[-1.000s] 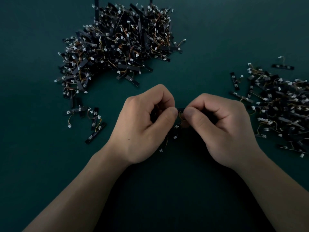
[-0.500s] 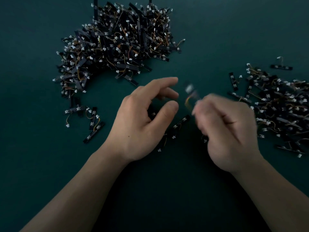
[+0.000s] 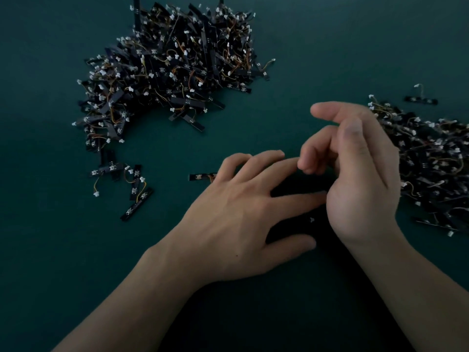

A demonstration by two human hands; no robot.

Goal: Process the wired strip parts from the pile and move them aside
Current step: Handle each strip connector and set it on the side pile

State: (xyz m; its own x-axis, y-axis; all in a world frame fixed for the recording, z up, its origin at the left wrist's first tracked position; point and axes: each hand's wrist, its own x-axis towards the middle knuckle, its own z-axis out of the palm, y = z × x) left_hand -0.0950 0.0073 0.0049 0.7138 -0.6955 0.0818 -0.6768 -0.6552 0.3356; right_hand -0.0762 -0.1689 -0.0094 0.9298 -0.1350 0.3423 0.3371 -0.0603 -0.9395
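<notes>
**One strip cleared, the next within reach**

On the dark green tabletop (image 3: 50, 250), the big unsorted pile (image 3: 172, 72) sits far left and the finished heap (image 3: 431, 161) spreads along the right edge. The strip both hands pinched a second ago is gone, flicked toward that heap, so one more part appears done. The left hand (image 3: 241, 212) now lies spread, fingers straight, its outer fingers overlapping one end of a lone wired strip (image 3: 200, 177); whether they press it cannot be told. The right hand (image 3: 360, 179) hangs raised beside the heap, forefinger out, other fingers loosely curled, holding nothing.
</notes>
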